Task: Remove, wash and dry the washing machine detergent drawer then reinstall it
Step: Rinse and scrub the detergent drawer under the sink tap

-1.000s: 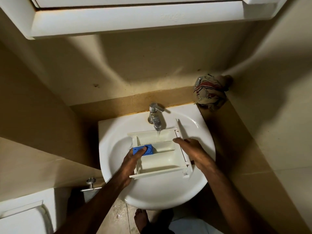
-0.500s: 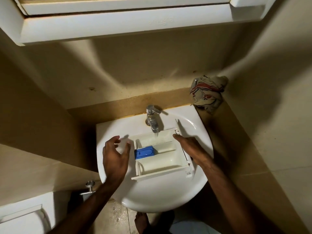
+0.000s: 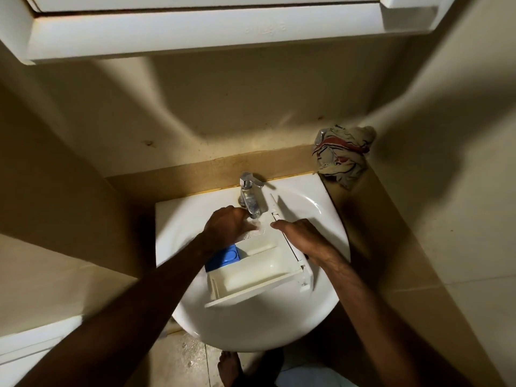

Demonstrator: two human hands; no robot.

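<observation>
The white detergent drawer (image 3: 259,270) lies in the white sink (image 3: 307,205) with its front panel towards me. A blue insert (image 3: 224,259) sits in its left compartment. Water runs from the chrome tap (image 3: 251,195) into the drawer's far end. My left hand (image 3: 227,224) reaches over the drawer's back left part, fingers under the stream; whether it grips anything is hidden. My right hand (image 3: 303,234) rests along the drawer's right side wall, holding it.
A crumpled striped cloth (image 3: 342,155) hangs on the wall at the sink's back right corner. A white cabinet (image 3: 195,32) overhangs above. A white appliance edge (image 3: 33,344) is at lower left. My bare foot (image 3: 231,368) stands on the wet floor below the sink.
My left hand left the blue insert, swung out to the left, then moved forward under the tap's stream. My right hand has stayed on the drawer's right side.
</observation>
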